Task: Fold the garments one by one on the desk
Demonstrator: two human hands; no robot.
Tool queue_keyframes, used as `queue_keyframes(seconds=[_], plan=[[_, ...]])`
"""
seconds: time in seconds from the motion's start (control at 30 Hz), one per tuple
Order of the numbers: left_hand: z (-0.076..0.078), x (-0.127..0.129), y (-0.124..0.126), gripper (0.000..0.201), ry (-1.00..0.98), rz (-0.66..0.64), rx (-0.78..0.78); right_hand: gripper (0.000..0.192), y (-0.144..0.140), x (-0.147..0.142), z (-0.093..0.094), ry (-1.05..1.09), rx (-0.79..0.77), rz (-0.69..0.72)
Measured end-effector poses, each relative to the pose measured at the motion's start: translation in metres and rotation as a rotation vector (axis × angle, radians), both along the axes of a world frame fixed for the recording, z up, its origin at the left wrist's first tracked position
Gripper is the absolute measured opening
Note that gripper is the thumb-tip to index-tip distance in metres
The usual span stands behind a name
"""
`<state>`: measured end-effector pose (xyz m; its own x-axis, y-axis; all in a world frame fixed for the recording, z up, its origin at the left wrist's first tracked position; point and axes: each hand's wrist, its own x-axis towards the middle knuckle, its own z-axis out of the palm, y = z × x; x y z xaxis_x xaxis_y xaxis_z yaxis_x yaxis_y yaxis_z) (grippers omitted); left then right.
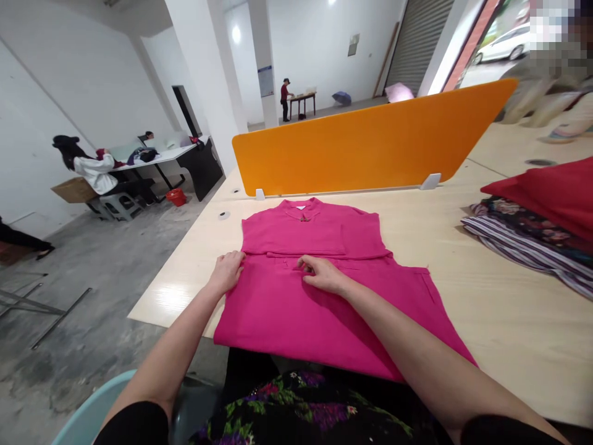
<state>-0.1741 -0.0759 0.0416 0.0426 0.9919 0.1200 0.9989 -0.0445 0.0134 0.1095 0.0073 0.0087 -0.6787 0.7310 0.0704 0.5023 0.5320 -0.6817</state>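
Note:
A bright pink shirt [319, 321] lies on the table in front of me, its collar at the far end. Its left and right sides are folded in part, with a folded strip crossing the middle. At the left edge of that fold, my left hand [228, 272] has its fingers closed on the fabric. My right hand [323, 274] rests above the middle of the shirt near the fold, fingers bent, thumb apart from them, with no cloth visibly gripped. The shirt's near edge hangs at the table's front edge.
An orange divider [370, 145] stands across the far side of the pale wooden table [180, 272]. Folded garments [542, 210] are stacked at the right. A light blue tub [92, 411] sits at lower left. Other people work at tables farther off.

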Motion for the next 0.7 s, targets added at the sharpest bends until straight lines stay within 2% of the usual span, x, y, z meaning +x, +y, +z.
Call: queue_keyframes(seconds=[0.1,0.2,0.4,0.47,0.6,0.7], plan=[[-0.016,0.001,0.009,0.019,0.018,0.044,-0.013,0.04,0.001,0.001,0.0,-0.086,-0.003,0.0],[-0.025,0.0,0.011,0.021,0.03,0.054,0.017,0.045,0.002,0.001,0.006,-0.177,-0.002,-0.016],[-0.035,-0.002,0.01,0.026,0.039,0.033,0.085,0.033,0.008,-0.003,0.018,-0.196,-0.128,-0.02],[-0.04,-0.001,0.009,0.027,0.04,0.036,0.125,0.032,0.01,-0.006,0.016,-0.191,-0.081,-0.054],[-0.048,-0.001,0.008,0.026,0.031,0.04,0.191,0.043,0.014,-0.012,0.006,-0.182,0.152,-0.192],[-0.048,-0.002,0.008,0.025,0.016,0.03,0.227,0.033,0.013,-0.016,0.003,-0.291,0.211,-0.195]])
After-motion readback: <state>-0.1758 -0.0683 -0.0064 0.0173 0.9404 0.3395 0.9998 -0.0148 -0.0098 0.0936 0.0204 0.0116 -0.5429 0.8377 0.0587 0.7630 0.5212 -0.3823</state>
